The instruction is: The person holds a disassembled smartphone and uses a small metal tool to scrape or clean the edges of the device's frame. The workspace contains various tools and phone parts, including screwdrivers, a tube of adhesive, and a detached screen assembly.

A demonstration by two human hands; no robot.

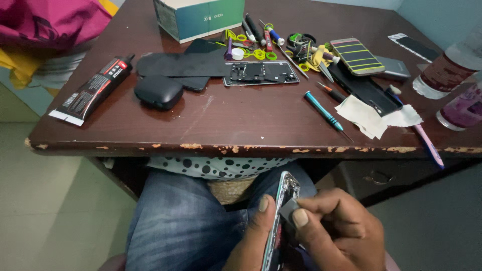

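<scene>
Below the table edge, over my lap, my left hand grips an opened phone body held on edge, thumb along its side. My right hand pinches a small grey flat piece against the phone's frame. On the brown table lie a teal screwdriver, an opened phone frame, a black back panel and a black glue tube.
A black oval case, a boxed carton, yellow-green rings and small tools, a striped phone, white cloth pieces, a pink-purple toothbrush and two plastic bottles crowd the table. Pink cloth lies at the left.
</scene>
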